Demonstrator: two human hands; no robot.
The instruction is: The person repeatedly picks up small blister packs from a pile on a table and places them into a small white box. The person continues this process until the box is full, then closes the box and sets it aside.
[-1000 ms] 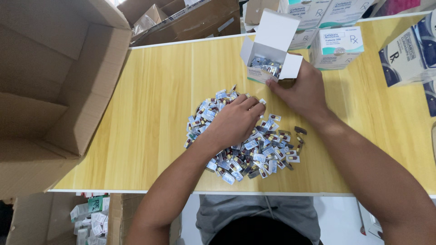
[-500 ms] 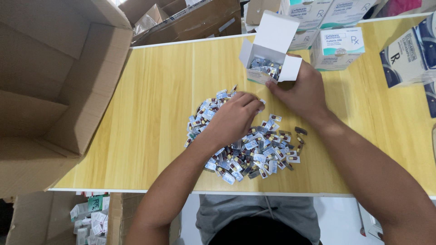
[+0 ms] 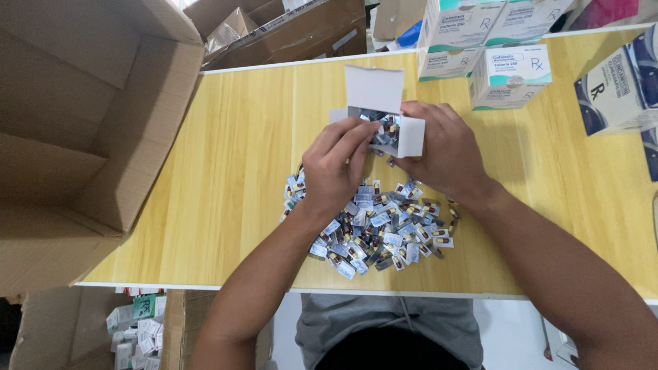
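Observation:
A pile of several small silver capsule packets (image 3: 384, 229) lies on the yellow wooden table (image 3: 233, 171). Just beyond it stands a small open white carton (image 3: 375, 92) with its flaps up and packets inside. My left hand (image 3: 336, 164) has its fingertips bunched at the carton's mouth, pinching packets there. My right hand (image 3: 442, 147) grips the carton's right side and holds it steady.
A large open cardboard box (image 3: 82, 130) fills the left. White medicine cartons (image 3: 510, 72) and a dark-printed carton (image 3: 613, 89) stand at the table's far right. More brown boxes (image 3: 288, 27) sit behind the table. Loose packets (image 3: 133, 329) lie in a box below the near edge.
My left hand rose from the pile to the carton's mouth. The carton, held by my right hand, has come nearer to the pile.

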